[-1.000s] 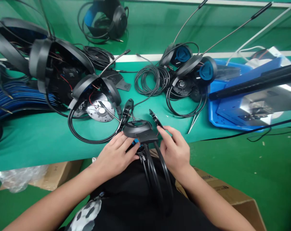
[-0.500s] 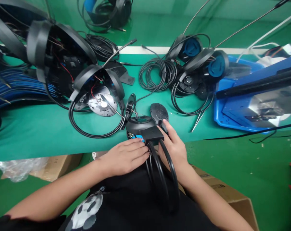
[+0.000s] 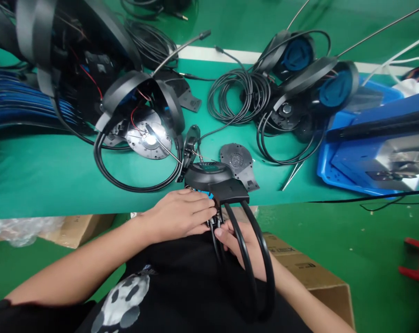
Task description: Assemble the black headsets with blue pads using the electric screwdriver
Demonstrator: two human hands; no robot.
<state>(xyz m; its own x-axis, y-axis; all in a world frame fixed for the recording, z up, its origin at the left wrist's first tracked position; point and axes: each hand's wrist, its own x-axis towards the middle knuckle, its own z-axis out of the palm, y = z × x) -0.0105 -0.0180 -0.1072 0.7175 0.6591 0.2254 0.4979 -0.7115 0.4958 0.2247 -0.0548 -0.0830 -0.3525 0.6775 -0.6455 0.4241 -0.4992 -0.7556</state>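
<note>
- The round grille plate point(image 3: 237, 163) that the right hand point(image 3: 235, 238) was holding half a second ago now lies on the worktop point(image 3: 39, 180), just beside the ear cup point(image 3: 209, 175).
- So that hand's free of it. It's dropped under the cup by the headband point(image 3: 251, 259), thumb showing, fingers hidden, so can't tell if it's gripping.
- The left hand point(image 3: 176, 217) hasn't budged: fingers together, clamped on the cup's underside at the worktop's edge.
- Green worktop cluttered with open headsets point(image 3: 299, 78), a coiled cable point(image 3: 237, 95) and a blue tray point(image 3: 337, 157). There's a cardboard box point(image 3: 313, 277) on the green floor.

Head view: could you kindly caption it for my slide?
Left hand and right hand hold a black headset at the green bench edge.
</note>
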